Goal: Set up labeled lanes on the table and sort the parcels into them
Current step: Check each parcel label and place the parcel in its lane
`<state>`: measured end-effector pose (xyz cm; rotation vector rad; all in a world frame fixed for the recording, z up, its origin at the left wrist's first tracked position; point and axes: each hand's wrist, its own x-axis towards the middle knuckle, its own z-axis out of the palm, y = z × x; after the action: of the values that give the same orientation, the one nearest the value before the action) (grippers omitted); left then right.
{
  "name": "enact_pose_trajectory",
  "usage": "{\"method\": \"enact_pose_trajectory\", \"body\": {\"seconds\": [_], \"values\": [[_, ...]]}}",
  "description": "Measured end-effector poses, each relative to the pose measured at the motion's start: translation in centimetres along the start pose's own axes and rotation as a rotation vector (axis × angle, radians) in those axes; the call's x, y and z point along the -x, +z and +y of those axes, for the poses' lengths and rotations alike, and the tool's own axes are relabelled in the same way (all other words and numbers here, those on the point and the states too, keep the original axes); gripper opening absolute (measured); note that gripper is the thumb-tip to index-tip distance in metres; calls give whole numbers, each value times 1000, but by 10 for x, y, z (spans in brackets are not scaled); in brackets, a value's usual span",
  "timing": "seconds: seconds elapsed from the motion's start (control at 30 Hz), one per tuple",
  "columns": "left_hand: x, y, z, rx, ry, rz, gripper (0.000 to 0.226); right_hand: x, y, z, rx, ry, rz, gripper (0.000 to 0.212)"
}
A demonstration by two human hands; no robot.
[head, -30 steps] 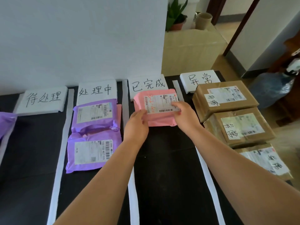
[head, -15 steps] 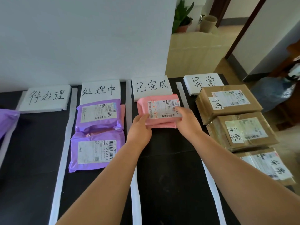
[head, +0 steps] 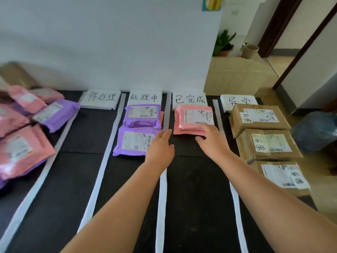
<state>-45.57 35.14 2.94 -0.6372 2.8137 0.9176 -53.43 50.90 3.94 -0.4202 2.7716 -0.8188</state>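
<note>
A pink parcel point(head: 189, 119) lies flat in the third lane, just below its white label card point(head: 189, 100). My left hand point(head: 160, 148) hovers open over the white strip point(head: 161, 198) left of that lane, apart from the parcel. My right hand point(head: 211, 141) is open too, its fingers at the parcel's near right corner. Two purple parcels point(head: 140, 128) fill the second lane. Three brown boxes point(head: 262, 141) line the fourth lane. The first lane holds only its label card point(head: 101, 99).
A heap of pink and purple parcels point(head: 23, 128) lies at the far left of the black table point(head: 197, 207). A white wall stands behind the cards. Past the table's right edge sit a blue bag point(head: 317, 130) and a wooden cabinet point(head: 238, 77).
Both hands have let go of the pink parcel and drawn back toward me; it now lies flat in the third lane. The view has swung left, revealing the heap of parcels.
</note>
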Motion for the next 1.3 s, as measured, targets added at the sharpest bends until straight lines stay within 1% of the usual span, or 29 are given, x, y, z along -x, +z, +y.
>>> {"method": "enact_pose_trajectory", "body": {"seconds": [0.1,0.2,0.4,0.63,0.73,0.87,1.03,1.17,1.3], "values": [[46,-13,-13,-110,-6,-7,62,33,5,-24,36,-83,-72,52],[86,-31,-37,-9,-105,78,62,62,16,-54,65,-189,-133,55],[156,-75,-104,-20,-190,226,57,110,56,-126,84,-348,-222,56],[239,-135,-197,21,-314,312,57,172,111,-225,135,-515,-305,52],[274,-164,-249,20,-325,345,56,197,140,-276,139,-542,-308,53],[322,-202,-324,9,-381,349,58,243,192,-343,106,-546,-335,53],[372,-242,-405,-5,-381,362,55,296,249,-415,47,-562,-366,53],[390,-273,-455,9,-381,380,54,312,281,-459,22,-565,-357,53],[389,-296,-492,23,-398,377,56,306,304,-495,25,-568,-338,50]]}}
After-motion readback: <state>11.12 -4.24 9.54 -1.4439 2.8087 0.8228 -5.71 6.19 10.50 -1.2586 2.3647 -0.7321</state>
